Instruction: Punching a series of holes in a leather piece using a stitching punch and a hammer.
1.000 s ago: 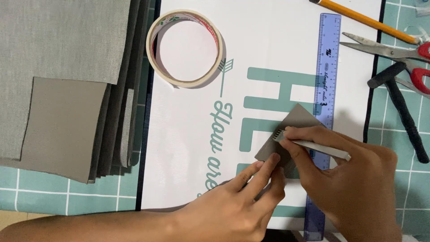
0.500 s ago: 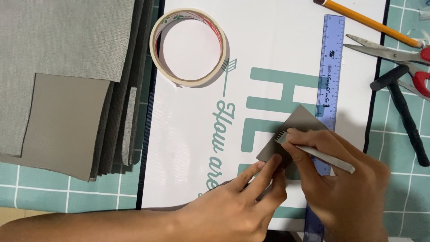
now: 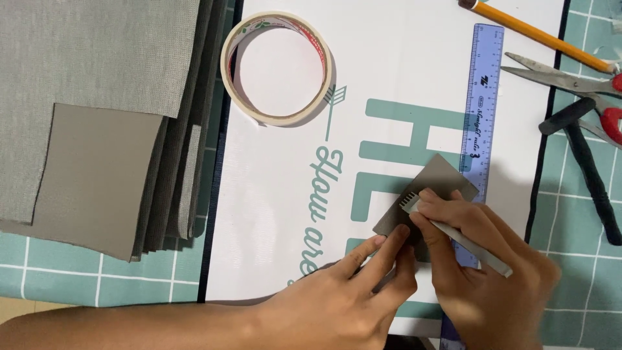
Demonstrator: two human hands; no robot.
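Right hand (image 3: 483, 272) pinches a pronged stitching chisel (image 3: 453, 234) onto the grey leather square (image 3: 427, 188); left hand (image 3: 353, 291), fingers extended, pins it flat against shifting.

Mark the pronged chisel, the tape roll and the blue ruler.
pronged chisel (image 3: 453, 236), head view, middle of its metal shaft.
tape roll (image 3: 228, 71), head view, left side of the ring.
blue ruler (image 3: 484, 91), head view, its upper, uncovered part.

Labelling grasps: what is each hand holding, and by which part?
Right hand pinches the silver metal pronged chisel on its shaft, just behind the prongs. Left hand holds nothing; its fingers press the small grey leather piece flat.
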